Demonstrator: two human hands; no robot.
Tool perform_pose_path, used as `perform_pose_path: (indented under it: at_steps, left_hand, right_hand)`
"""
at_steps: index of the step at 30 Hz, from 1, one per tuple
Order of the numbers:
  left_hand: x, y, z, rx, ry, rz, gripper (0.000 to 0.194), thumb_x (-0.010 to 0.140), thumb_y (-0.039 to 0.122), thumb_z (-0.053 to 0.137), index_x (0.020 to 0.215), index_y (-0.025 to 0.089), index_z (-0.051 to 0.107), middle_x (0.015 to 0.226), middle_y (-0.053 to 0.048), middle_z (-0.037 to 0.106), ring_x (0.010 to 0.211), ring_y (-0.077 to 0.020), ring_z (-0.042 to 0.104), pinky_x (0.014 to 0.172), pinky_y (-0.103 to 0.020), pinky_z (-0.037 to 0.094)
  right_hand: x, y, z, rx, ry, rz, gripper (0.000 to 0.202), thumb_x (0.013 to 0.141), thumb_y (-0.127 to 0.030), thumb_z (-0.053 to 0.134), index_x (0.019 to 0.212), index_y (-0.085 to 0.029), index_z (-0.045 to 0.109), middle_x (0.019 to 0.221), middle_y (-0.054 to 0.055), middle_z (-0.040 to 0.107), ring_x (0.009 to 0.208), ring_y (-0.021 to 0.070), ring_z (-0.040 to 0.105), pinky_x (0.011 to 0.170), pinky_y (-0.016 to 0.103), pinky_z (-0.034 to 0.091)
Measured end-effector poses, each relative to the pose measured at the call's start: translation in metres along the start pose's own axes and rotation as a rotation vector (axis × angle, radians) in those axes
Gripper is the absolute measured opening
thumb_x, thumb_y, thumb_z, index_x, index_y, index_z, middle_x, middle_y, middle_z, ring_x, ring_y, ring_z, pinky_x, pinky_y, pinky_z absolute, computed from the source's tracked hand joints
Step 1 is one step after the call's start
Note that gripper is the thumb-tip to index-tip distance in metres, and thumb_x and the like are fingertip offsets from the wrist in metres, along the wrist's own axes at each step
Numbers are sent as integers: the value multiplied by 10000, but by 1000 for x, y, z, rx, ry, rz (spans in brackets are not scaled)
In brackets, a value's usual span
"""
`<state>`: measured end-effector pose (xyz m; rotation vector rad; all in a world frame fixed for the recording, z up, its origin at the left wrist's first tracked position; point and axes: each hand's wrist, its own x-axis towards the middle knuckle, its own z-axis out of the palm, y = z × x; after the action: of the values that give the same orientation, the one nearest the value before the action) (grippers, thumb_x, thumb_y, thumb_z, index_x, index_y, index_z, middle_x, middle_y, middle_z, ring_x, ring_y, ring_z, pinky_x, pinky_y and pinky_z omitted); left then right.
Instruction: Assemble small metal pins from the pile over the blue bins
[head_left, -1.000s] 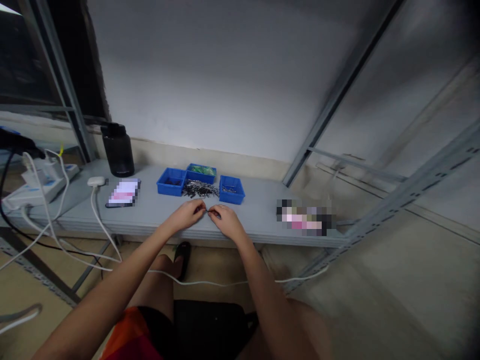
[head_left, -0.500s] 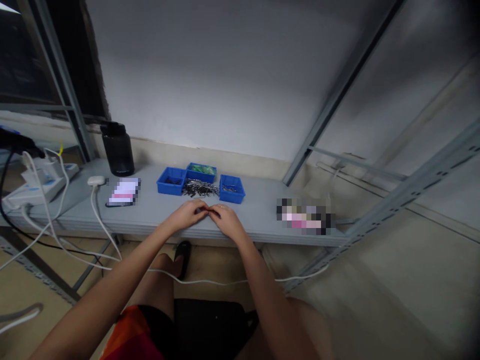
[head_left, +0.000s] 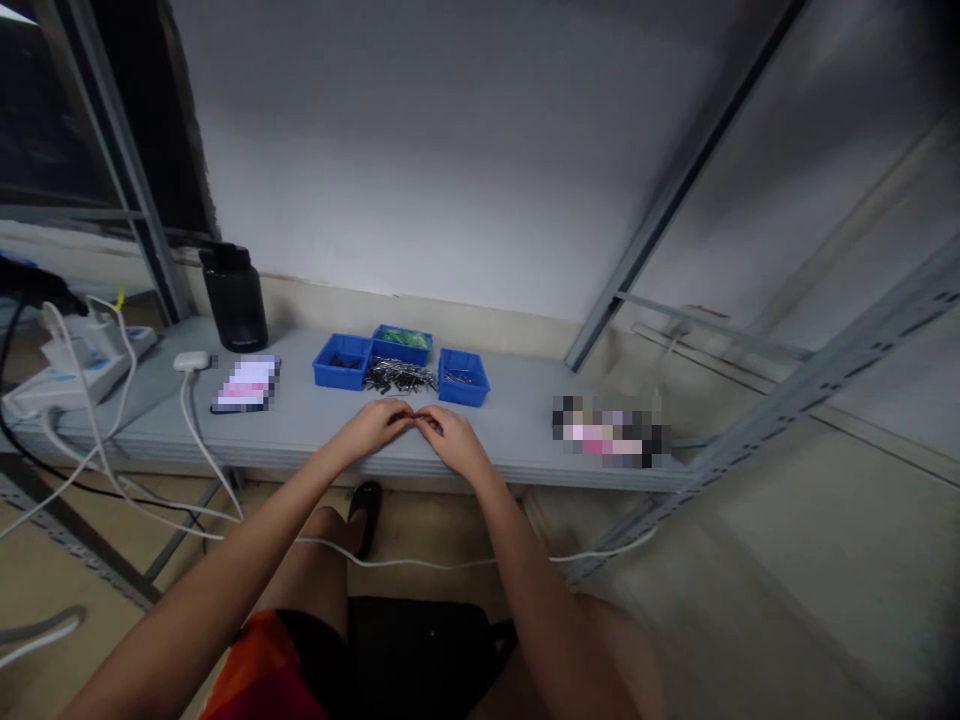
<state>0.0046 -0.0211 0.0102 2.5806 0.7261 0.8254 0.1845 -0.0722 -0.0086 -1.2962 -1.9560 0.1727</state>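
My left hand (head_left: 379, 425) and my right hand (head_left: 448, 435) meet fingertip to fingertip above the front of the grey shelf (head_left: 300, 432). Both are closed in a pinch, and whatever lies between the fingers is too small to make out. Just beyond them is a loose pile of thin metal pieces (head_left: 403, 375), silvery with dark ends. Around the pile stand three blue bins: the left bin (head_left: 339, 381) holds dark small parts, the back bin (head_left: 403, 351) holds something green, and the right bin (head_left: 465, 392) has a few thin metal pieces inside.
A dark bottle (head_left: 236, 300) stands at the back left, with a phone (head_left: 246, 385) and a white plug (head_left: 192, 361) before it. A power strip (head_left: 90, 380) with trailing cables lies far left. A pixelated object (head_left: 607, 435) sits right. Metal uprights (head_left: 645, 230) frame the shelf.
My fingertips have shifted very slightly and still meet at the same spot. The bins, the pile and everything else on the shelf stay where they were.
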Motion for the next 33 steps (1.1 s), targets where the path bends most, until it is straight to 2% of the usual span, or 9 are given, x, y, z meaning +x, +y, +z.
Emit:
perform_pose_path:
  at_steps: [4, 10, 17, 22, 33]
  left_hand:
    - [0, -2, 0, 6, 4, 12, 187, 904, 263, 501, 918, 151, 650, 882, -63, 683, 818, -188, 608, 747, -273, 430]
    - [-1, 0, -2, -36, 6, -62, 117, 865, 256, 568, 887, 163, 635, 823, -36, 683, 770, -176, 613, 704, -256, 437]
    - [-2, 2, -2, 2, 23, -123, 191, 861, 312, 568, 948, 157, 638, 850, -57, 688, 768, -194, 619, 698, -275, 448]
    - [-1, 3, -3, 56, 16, -88, 176, 881, 260, 534, 941, 148, 655, 898, -76, 693, 820, -203, 620, 742, -287, 450]
    - [-2, 1, -3, 30, 75, -35, 220, 912, 266, 495, 971, 154, 675, 967, -83, 704, 890, -204, 629, 814, -296, 461]
  right_hand:
    - [0, 1, 0, 7, -15, -12, 156, 905, -258, 509, 958, -202, 644, 930, 51, 701, 827, 174, 625, 751, 271, 437]
    - [0, 1, -1, 31, -29, -8, 165, 904, -251, 493, 914, -205, 652, 884, 43, 694, 801, 170, 612, 739, 268, 423]
    - [2, 0, -2, 68, 15, 53, 202, 905, -268, 456, 880, -193, 642, 822, 38, 675, 743, 167, 594, 709, 264, 407]
    - [2, 2, -2, 87, 45, 85, 194, 891, -282, 463, 867, -188, 632, 808, 41, 669, 731, 169, 589, 705, 265, 406]
    - [2, 6, -1, 124, 51, 104, 193, 899, -301, 462, 879, -198, 624, 796, 31, 678, 724, 165, 601, 692, 258, 420]
